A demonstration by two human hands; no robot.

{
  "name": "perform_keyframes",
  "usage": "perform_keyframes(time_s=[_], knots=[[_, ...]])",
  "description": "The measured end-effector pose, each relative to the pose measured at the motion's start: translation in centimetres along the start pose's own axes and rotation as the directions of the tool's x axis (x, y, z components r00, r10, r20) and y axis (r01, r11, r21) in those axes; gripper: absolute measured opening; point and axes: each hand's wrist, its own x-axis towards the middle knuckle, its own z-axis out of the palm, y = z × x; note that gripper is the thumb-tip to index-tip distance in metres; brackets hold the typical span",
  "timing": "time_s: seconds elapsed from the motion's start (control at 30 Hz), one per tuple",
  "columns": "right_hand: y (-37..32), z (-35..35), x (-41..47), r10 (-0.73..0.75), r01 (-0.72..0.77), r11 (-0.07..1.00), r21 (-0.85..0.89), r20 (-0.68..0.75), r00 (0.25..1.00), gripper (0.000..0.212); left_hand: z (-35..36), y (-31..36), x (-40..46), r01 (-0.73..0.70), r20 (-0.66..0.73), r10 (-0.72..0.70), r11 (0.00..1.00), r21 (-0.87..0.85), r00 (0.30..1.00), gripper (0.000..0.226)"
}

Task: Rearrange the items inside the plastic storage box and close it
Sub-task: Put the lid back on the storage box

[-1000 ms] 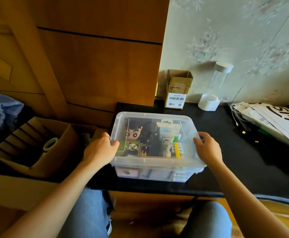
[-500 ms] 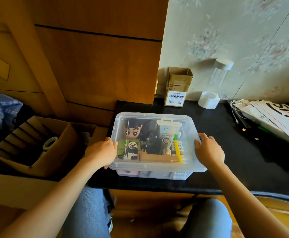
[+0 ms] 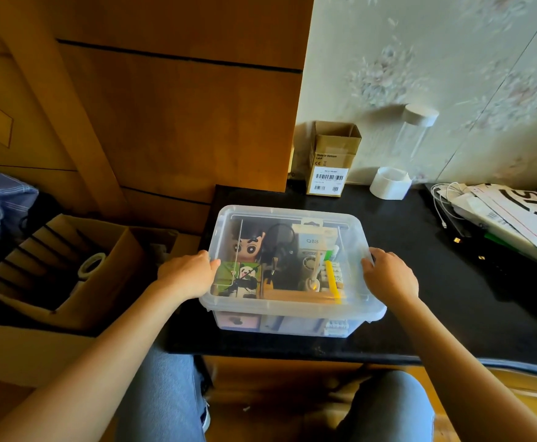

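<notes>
Head view, box: the clear plastic storage box (image 3: 292, 323) stands on the black tabletop (image 3: 420, 298), near its front edge, at about 6 o'clock from the frame centre.
Head view, lid: the transparent rectangular lid (image 3: 350, 237) lies on top of the box and covers it; if it is snapped shut all around, I cannot tell.
Head view, left hand: the left hand (image 3: 187, 275) is at 9 o'clock of the box, fingers curled over the left edge of the lid and gripping it.
Head view, right hand: the right hand (image 3: 388, 275) is at 3 o'clock of the box, fingers curled over the right edge of the lid and gripping it.
Head view, contents: through the lid are seen a cartoon figure with black hair (image 3: 249, 245), a green panda-printed card box (image 3: 240, 279) at 6 o'clock of the figure, a black cable bundle (image 3: 281, 244), a white package marked Q88 (image 3: 313, 239) and a yellow stick (image 3: 332, 282).
Head view, table back: a small brown cardboard box with a barcode label (image 3: 332, 159) stands at 12 o'clock of the storage box by the wall, and a white round holder (image 3: 388, 183) is at 3 o'clock of it.
Head view, table right: white cables (image 3: 442, 199) and white printed mail packages (image 3: 515, 218) lie at 2 o'clock.
Head view, floor left: an open brown carton (image 3: 69, 275) with a roll of tape (image 3: 91, 264) is at 9 o'clock.
</notes>
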Motion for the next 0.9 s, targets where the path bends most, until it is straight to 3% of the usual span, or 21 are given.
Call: perform_keyframes(time_s=[0.13,0.3,0.53,0.7,0.77,0.83,0.9], knots=[[-0.5,-0.7,1.7,-0.052,0.054,0.998,-0.018,0.086,0.995,0.045,-0.6,0.3,1.7,-0.026,0.051,0.033,0.990,-0.137,0.998,0.047],[-2.1,0.5,3.5,-0.277,0.276,0.961,0.029,0.109,0.955,0.060,-0.8,2.4,3.8,-0.229,-0.180,0.198,0.958,-0.174,0.964,0.060],[-1.4,2.6,4.3,-0.297,0.302,0.952,-0.046,0.094,0.950,0.076,2.3,2.7,5.8,-0.213,-0.257,0.163,0.960,-0.179,0.952,0.068],[-1.7,2.6,4.4,-0.304,0.305,0.952,-0.004,0.078,0.949,0.071,1.9,2.8,5.8,-0.254,-0.299,0.175,0.934,-0.252,0.938,0.065],[-1.7,2.3,4.2,-0.281,0.276,0.952,0.133,0.025,0.959,0.064,1.6,2.7,5.5,-0.245,-0.363,0.099,0.892,-0.379,0.926,0.065],[-1.1,1.7,3.7,-0.182,0.204,0.936,0.286,-0.102,0.978,0.058,1.6,2.1,5.0,-0.134,-0.406,-0.120,0.829,-0.544,0.906,0.068],[-0.1,1.2,2.8,-0.040,0.102,0.928,0.359,-0.175,0.984,0.056,2.0,1.2,4.6,0.025,-0.287,-0.298,0.732,-0.681,0.910,0.075]])
